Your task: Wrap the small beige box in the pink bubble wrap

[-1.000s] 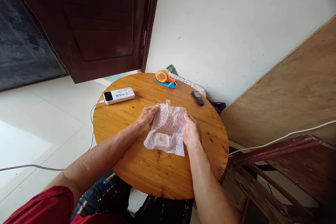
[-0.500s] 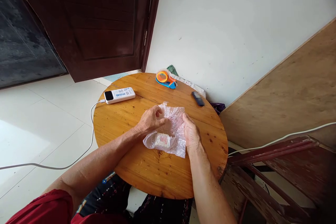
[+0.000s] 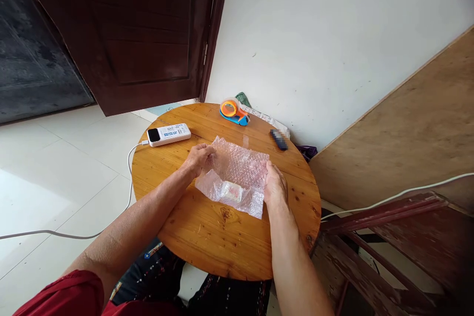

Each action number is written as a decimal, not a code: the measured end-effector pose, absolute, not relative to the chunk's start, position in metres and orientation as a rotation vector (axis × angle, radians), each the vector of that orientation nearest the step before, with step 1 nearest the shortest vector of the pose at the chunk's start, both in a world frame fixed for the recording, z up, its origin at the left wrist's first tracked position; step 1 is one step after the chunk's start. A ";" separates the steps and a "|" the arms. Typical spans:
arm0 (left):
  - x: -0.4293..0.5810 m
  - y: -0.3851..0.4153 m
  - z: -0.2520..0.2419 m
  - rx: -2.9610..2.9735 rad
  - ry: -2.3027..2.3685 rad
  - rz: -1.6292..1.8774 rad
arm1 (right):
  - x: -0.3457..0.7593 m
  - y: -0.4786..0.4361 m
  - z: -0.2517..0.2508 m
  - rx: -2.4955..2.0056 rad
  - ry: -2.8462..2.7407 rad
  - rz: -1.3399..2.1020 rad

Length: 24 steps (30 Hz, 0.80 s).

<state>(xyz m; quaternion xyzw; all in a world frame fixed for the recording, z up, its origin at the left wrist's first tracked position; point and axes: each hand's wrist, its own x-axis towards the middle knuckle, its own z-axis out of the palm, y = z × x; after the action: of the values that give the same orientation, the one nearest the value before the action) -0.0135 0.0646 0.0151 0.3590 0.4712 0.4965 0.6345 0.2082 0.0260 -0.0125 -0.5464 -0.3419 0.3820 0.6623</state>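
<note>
A sheet of clear bubble wrap [image 3: 240, 160] is spread between my hands over the round wooden table [image 3: 207, 252]. My left hand [image 3: 200, 159] pinches its left edge. At the right edge, my right hand [image 3: 275, 185] grips the sheet between thumb and fingers. A small whitish block with red markings [image 3: 232, 191] lies at the near part of the wrap, where a flap of bubble wrap is folded around it. Whether the flap fully covers the block I cannot tell.
A tape dispenser [image 3: 232, 110] in orange and blue stands at the table's far edge. A white power bank [image 3: 169, 135] with a cable [image 3: 128, 177] lies at the left. A dark blurred object [image 3: 278, 139] is at the right, near the wall [image 3: 318, 34].
My left hand has moved left, pulling the bubble wrap open wider. The upper part of the sheet now lies stretched out, and the block has shifted slightly right.
</note>
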 end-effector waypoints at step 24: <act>-0.022 0.059 0.016 1.832 1.397 1.273 | 0.224 0.033 -0.030 -1.619 -1.150 0.394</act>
<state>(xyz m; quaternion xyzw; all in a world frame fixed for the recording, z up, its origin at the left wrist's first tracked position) -0.0224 0.0594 0.0162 0.6735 0.5137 0.4680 0.2517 0.2242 0.0331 -0.0298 -0.6780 -0.4819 0.1652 0.5300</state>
